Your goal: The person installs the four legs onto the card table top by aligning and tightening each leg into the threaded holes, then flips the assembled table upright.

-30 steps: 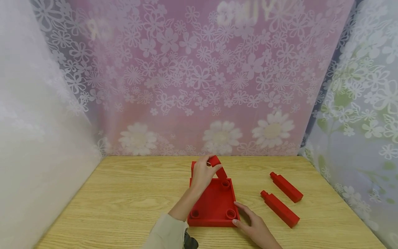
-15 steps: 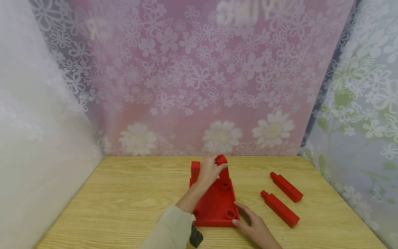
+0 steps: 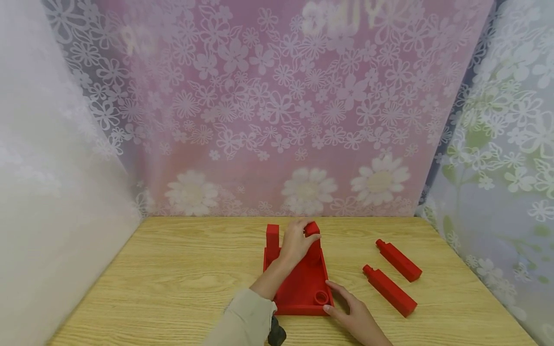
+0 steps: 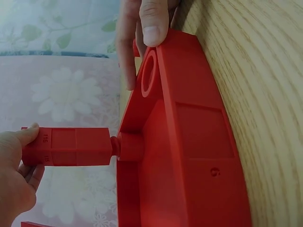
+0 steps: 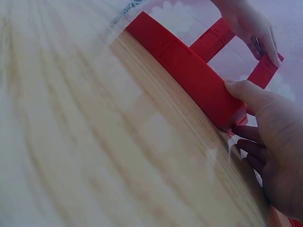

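A shallow red tray-like base [image 3: 303,310] lies on the table, with round sockets in its corners. My left hand [image 3: 296,245] pinches the upper end of a square red leg [image 4: 78,146], which stands upright over the far right socket. The left wrist view shows the leg's narrow neck meeting that socket [image 4: 130,146]; how deep it sits is hidden. Another red leg [image 3: 272,238] stands upright at the far left corner. My right hand [image 3: 357,315] grips the base's near right corner, thumb on the front wall and fingers along the side, beside an unfilled socket [image 3: 321,298].
Two loose red legs, one farther [image 3: 399,260] and one nearer [image 3: 391,290], lie slantwise on the wooden table [image 3: 182,278] right of the base. Flowered curtains [image 3: 277,120] hang behind and beside the table.
My left hand has swung the leg from a tilt to upright, moving it a little right, then down onto the far right socket. The right hand and base stay put.
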Motion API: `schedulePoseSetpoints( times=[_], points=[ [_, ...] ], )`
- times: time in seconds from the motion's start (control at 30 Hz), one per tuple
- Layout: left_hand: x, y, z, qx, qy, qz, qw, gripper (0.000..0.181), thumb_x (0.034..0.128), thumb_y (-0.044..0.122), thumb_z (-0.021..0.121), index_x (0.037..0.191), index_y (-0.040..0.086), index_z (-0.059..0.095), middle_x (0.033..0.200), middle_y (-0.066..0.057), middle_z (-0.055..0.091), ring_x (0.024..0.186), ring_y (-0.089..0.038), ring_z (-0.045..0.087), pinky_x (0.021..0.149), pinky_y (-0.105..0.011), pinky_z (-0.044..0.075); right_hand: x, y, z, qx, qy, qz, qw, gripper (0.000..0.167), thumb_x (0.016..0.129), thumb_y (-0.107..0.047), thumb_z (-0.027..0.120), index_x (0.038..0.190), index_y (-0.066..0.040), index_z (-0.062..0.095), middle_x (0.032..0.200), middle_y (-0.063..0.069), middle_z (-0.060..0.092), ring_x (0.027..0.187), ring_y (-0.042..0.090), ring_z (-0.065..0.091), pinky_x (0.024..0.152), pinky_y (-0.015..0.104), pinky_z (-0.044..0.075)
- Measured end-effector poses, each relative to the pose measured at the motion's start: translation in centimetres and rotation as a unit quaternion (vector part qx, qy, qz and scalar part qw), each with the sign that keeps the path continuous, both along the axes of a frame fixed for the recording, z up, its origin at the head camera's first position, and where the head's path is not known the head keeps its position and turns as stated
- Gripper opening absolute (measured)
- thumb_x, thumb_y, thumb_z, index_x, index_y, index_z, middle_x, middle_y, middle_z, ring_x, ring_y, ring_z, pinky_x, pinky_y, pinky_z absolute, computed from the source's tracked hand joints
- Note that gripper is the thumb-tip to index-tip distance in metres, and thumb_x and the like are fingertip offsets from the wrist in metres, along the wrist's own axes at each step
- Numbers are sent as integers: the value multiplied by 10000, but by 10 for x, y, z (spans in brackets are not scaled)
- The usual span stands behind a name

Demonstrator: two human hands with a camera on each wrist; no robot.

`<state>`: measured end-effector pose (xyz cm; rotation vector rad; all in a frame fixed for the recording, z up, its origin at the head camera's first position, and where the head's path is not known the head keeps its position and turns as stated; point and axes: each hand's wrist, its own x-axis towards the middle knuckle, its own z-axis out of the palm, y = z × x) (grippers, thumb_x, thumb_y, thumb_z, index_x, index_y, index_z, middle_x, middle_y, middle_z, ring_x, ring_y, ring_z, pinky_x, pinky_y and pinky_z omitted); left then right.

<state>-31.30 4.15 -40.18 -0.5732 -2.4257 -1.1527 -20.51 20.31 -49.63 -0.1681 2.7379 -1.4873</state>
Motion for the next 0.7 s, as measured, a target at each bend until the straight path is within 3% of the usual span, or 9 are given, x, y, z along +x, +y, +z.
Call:
schedulePoseSetpoints(
  times=[0.2, 0.37, 0.57, 0.7],
  points=[
    [-2, 7, 0, -13, -346, 69, 9994, 403, 823, 178, 706, 1204, 94, 604, 1189, -99, 539, 1065, -268, 494, 783, -346, 488, -1, 1, 0, 46, 20, -7, 10000, 617, 790, -476, 665, 1330, -234, 490, 1335, 73, 466, 1253, 321, 362, 965, 566, 282],
    [-4, 12, 0, 87, -488, 154, 9986, 391, 839, 217, 689, 1197, 87, 604, 1166, -95, 533, 1029, -251, 494, 738, -313, 499, -2, 2, -2, 36, 58, -9, 10000, 617, 789, -478, 665, 1329, -235, 491, 1333, 75, 469, 1253, 318, 364, 971, 562, 276],
    [-4, 15, -2, 350, -542, 324, 9974, 389, 855, 317, 659, 1168, 89, 628, 1134, -78, 534, 1016, -233, 492, 719, -283, 494, -3, 1, -2, 43, 4, -13, 10000, 620, 789, -479, 664, 1330, -230, 491, 1336, 76, 466, 1256, 323, 359, 963, 573, 279],
    [-1, 17, -3, 804, -711, 398, 9934, 436, 847, 312, 671, 1182, 52, 572, 1096, -76, 522, 973, -226, 511, 753, -317, 481, -2, 1, -1, 60, -64, -14, 10000, 626, 791, -470, 668, 1334, -215, 488, 1336, 86, 464, 1256, 338, 352, 951, 588, 283]
  ],
)
